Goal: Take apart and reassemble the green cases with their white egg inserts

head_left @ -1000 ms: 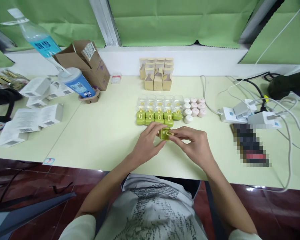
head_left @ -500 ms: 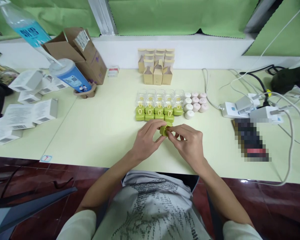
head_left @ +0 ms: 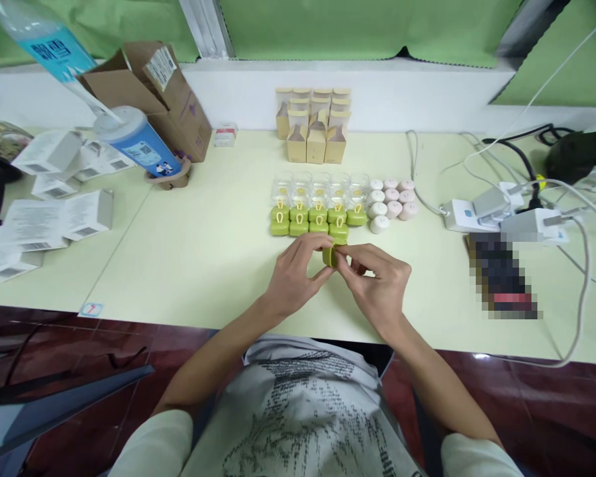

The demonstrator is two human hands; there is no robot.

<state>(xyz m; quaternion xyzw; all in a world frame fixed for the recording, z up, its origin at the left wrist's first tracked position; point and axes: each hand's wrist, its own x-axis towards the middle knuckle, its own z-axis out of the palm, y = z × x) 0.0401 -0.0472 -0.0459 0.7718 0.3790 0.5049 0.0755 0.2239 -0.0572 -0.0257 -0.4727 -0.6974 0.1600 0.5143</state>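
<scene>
A small green case [head_left: 329, 255] is pinched between both hands just above the pale table [head_left: 198, 252]. My left hand [head_left: 296, 273] grips it from the left with thumb and fingers. My right hand [head_left: 377, 281] pinches its right edge. Just beyond them lie two rows of matching green cases [head_left: 310, 221] with yellow loops, then a row of clear plastic boxes [head_left: 320, 187]. Round white and pink pieces [head_left: 390, 202] lie to the right of those.
Small tan cartons [head_left: 314, 126] stand at the back by the wall. An open cardboard box [head_left: 153, 99], a blue cup [head_left: 139, 142], a water bottle [head_left: 40, 36] and white leaflets [head_left: 49, 218] are at left. Power strips [head_left: 496, 212] and cables [head_left: 566, 218] lie at right.
The green case has been turned from lying flat with its yellow loop up to standing on edge between my fingers. Both hands stayed in the same spot.
</scene>
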